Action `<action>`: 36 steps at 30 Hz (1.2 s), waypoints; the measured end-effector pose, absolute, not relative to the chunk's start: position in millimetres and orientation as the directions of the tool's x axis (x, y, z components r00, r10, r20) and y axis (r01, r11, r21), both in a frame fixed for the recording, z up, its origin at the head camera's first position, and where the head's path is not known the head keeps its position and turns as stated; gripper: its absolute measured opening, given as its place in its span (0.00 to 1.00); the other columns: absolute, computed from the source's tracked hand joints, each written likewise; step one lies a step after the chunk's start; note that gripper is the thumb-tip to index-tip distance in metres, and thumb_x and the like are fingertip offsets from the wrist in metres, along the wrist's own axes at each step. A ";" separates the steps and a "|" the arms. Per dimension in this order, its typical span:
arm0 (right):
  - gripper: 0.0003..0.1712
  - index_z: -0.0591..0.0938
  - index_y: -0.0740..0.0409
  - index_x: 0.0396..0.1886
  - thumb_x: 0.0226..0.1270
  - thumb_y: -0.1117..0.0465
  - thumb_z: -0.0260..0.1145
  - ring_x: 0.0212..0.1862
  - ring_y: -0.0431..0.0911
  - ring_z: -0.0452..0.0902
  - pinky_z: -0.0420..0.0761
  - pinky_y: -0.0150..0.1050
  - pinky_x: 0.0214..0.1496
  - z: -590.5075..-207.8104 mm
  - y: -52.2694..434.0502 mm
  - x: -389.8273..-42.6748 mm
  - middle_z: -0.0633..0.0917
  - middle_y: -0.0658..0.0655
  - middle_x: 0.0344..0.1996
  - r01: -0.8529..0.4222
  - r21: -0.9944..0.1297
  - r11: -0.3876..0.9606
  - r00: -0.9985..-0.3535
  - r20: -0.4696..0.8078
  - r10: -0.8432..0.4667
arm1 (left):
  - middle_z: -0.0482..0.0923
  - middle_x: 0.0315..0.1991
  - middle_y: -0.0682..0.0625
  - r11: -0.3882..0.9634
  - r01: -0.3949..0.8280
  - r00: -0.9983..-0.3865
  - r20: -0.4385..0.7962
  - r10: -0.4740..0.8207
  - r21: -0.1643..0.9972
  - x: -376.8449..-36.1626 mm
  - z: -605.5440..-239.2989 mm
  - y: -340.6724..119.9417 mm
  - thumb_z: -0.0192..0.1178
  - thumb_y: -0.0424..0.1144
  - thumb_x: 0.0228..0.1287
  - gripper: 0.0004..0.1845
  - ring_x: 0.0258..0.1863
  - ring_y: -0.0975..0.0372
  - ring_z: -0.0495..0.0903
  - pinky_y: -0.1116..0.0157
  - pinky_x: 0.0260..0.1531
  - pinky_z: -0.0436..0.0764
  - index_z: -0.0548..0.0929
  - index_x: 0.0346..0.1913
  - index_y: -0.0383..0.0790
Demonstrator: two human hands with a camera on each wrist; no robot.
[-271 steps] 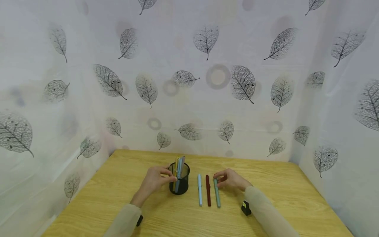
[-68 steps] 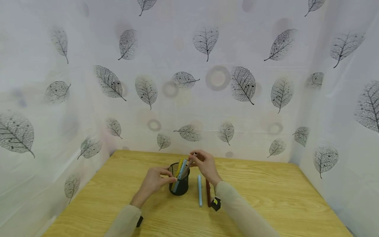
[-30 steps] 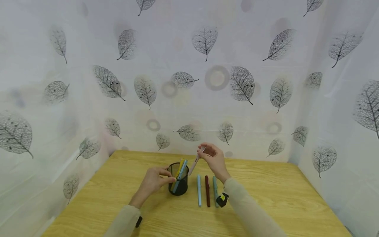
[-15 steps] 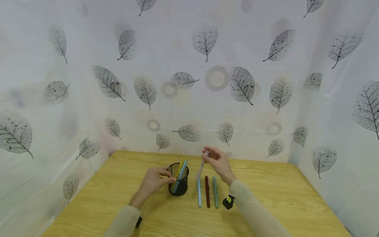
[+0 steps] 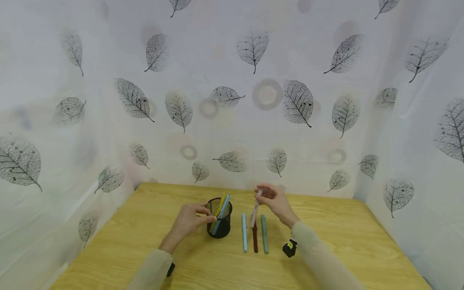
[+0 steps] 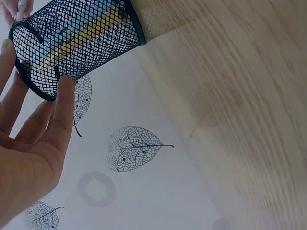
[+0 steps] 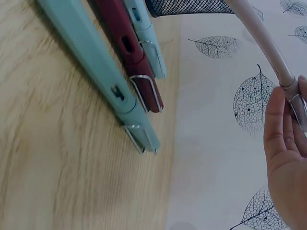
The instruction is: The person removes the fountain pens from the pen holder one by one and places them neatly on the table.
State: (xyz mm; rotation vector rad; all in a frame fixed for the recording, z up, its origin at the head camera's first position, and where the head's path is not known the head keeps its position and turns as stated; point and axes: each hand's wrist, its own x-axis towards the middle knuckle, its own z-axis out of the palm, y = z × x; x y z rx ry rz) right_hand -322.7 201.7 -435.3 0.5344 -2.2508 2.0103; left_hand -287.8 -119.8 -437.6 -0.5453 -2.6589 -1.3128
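Pale pink pen (image 5: 255,214): aloft, tilted, lower end overlapping the dark red pen (image 5: 255,241) in the head view. I pinch its cap end with my right hand (image 5: 277,202). Judged light, stiff, somewhat slick; the clipped cap should be a sound hold. My left hand (image 5: 189,222) grips the black mesh pen cup (image 5: 225,228) at the rim; inside, a yellow pen (image 5: 220,204) and a light blue pen (image 5: 224,204) lean.

The person wears long beige sleeves (image 5: 324,257) and black wrist units (image 5: 288,250), the right one marked yellow-green.
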 end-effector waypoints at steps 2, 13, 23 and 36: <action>0.26 0.77 0.64 0.60 0.65 0.61 0.70 0.51 0.56 0.83 0.85 0.44 0.47 -437.3 205.3 -324.1 0.83 0.64 0.53 -0.285 -0.953 0.104 -0.941 0.257 -0.222 | 0.78 0.61 0.40 0.558 0.376 -0.926 0.273 0.263 0.739 -287.8 -436.7 -119.8 0.75 0.46 0.51 0.05 0.47 0.50 0.86 0.70 0.20 0.77 0.87 0.24 0.55; 0.27 0.76 0.63 0.61 0.64 0.61 0.70 0.54 0.59 0.81 0.83 0.52 0.51 -443.4 220.4 -324.0 0.82 0.65 0.55 -0.213 -0.966 0.146 -0.950 0.170 -0.263 | 0.77 0.62 0.38 0.575 0.373 -0.926 0.258 0.274 0.728 -287.8 -434.6 -120.0 0.74 0.47 0.52 0.06 0.29 0.61 0.87 0.70 0.18 0.75 0.88 0.24 0.55; 0.27 0.74 0.65 0.63 0.67 0.60 0.68 0.55 0.62 0.79 0.83 0.51 0.52 -448.8 237.6 -324.6 0.77 0.73 0.59 -0.179 -0.959 0.220 -0.946 0.106 -0.307 | 0.77 0.61 0.39 0.572 0.369 -0.928 0.257 0.270 0.732 -287.3 -434.4 -119.9 0.74 0.47 0.52 0.06 0.31 0.62 0.87 0.69 0.19 0.75 0.87 0.24 0.55; 0.32 0.70 0.73 0.65 0.66 0.62 0.69 0.54 0.67 0.78 0.84 0.43 0.49 -459.1 257.0 -320.6 0.69 0.77 0.64 -0.151 -0.957 0.245 -0.925 0.050 -0.376 | 0.77 0.62 0.39 0.567 0.365 -0.929 0.252 0.270 0.738 -288.2 -435.5 -120.3 0.74 0.49 0.52 0.07 0.40 0.54 0.88 0.69 0.19 0.74 0.87 0.23 0.56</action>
